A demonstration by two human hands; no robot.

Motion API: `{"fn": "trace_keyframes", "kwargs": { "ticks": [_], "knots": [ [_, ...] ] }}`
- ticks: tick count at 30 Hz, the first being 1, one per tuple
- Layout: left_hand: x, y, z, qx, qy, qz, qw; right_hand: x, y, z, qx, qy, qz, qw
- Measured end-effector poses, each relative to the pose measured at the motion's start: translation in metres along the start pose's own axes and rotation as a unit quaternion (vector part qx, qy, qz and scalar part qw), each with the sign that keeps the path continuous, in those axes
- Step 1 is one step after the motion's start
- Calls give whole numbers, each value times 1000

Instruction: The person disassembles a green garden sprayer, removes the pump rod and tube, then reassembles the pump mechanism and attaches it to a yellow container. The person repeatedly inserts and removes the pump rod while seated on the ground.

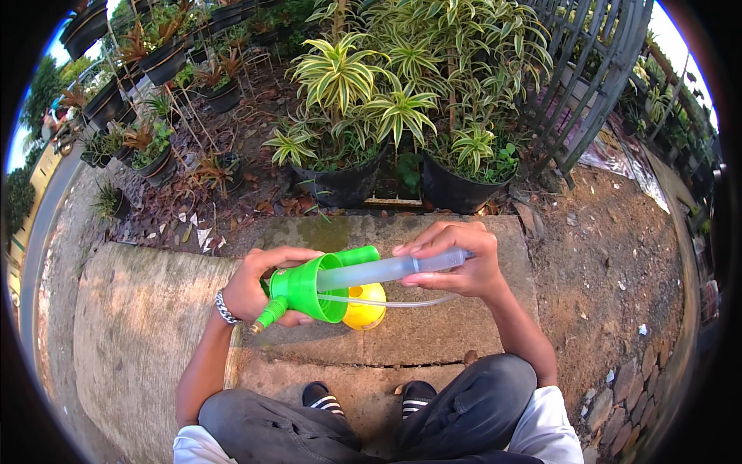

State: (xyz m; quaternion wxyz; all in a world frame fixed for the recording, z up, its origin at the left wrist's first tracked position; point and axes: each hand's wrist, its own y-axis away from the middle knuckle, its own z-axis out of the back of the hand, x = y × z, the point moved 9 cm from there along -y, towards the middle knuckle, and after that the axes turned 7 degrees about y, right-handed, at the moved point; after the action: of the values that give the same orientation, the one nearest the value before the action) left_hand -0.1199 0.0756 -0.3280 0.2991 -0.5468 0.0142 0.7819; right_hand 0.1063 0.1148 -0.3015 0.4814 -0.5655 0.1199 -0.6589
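Gripping green sprayer head (297, 289) with left hand (249, 286), translucent pump cylinder (369, 272) with right hand (476, 267), above concrete slab (440, 332). Got cylinder end inside head; can't tell if fully seated. Not joined to yellow container (366, 313) below.

Bright daylight reaches me, warmest on the concrete (147, 309) to the left of the left hand (246, 288); the slab (433, 332) just under both hands looks duller, with soft shadow. Beyond the hands I find deep shade low among the plants (336, 73), though their striped leaves stay well lit. Far past the right hand (473, 259), the sky (674, 31) burns nearly white, fringed blue at the rim. I read both hands clearly, and a pale sheen on the translucent tube (367, 272) between them. My fisheye curves the road (39, 255) far left and the fence (599, 85) ahead-right; toward the black surround, detail softens.
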Motion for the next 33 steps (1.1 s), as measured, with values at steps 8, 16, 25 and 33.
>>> {"fn": "trace_keyframes", "kwargs": {
  "ticks": [8,16,25,33],
  "knots": [
    [-11,0,8,-26,-48,-10,998,12,-5,-12,22,31,22,999],
    [-12,-4,-2,29,-59,-36,997,3,-4,-11,87,101,-36,990],
    [-20,-4,0,61,-125,-35,990,2,4,-7,166,191,-81,964],
    [-17,1,10,60,-109,-50,991,-6,8,-12,191,192,-110,956]
  ]
}}
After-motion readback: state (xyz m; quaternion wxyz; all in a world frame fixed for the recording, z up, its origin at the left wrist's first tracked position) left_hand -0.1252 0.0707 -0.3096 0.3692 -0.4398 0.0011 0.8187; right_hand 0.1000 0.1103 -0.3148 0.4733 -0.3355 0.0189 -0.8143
